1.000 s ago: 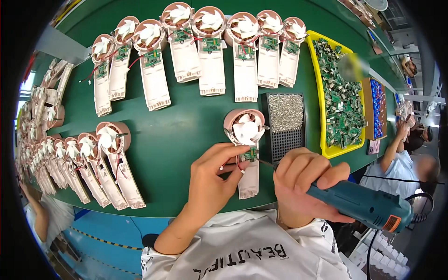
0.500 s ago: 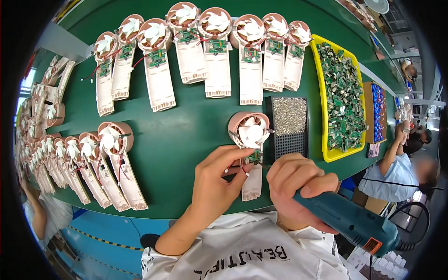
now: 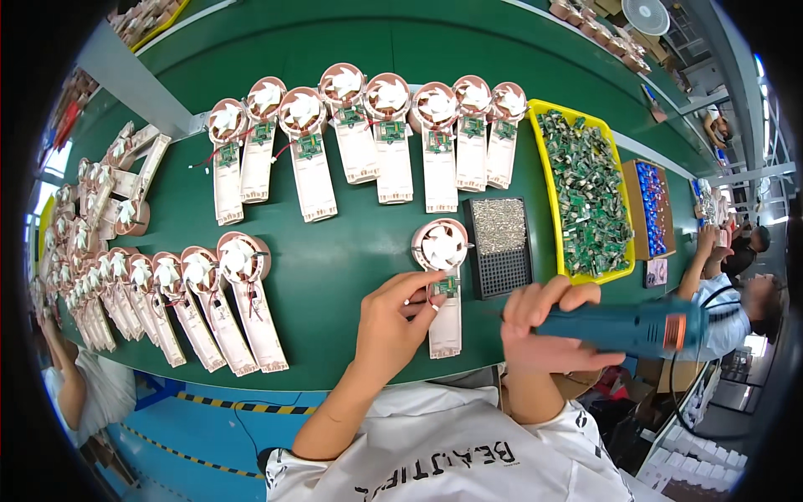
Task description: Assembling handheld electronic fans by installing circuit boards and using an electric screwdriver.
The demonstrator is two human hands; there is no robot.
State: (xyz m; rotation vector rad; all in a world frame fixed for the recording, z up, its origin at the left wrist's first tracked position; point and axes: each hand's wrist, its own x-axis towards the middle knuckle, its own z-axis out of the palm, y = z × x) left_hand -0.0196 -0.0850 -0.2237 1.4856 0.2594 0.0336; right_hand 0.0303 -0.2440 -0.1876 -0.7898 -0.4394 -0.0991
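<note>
A: Grip status? Clock centred on the unit being worked.
B: Left hand point(image 3: 386, 322) at 8 o'clock. Index fingertip at the left edge of the green circuit board point(image 3: 448, 287), thumb lower, a gap between them. Can't tell if the thumb pinches anything.
A: Right?
B: Right hand point(image 3: 531, 326) at 4, fingers wrapped round a teal electric screwdriver point(image 3: 623, 325), body pointing out to 3–4. Bit end is blurred, near the unit; contact unclear.
A: And the unit?
B: Fan unit point(image 3: 445, 328) lies on the green table point(image 3: 343, 243) in front of the person, white blades at 12, pale handle toward 6. Board sits just below the fan ring.
A: Nearby?
B: Black screw tray point(image 3: 504, 272) just beside it at 2, silver screws in the far half, bare holes in the near half. Yellow bin point(image 3: 552, 192) further out at 2, heaped with boards. Cardboard box point(image 3: 640, 222) just past that, blue parts inside.
A: Other units?
B: Eight finished-looking or not, can't say: upper row of fan units point(image 3: 314, 184) spans 10 to 1, boards on. Packed left row point(image 3: 196, 322) at 9.
</note>
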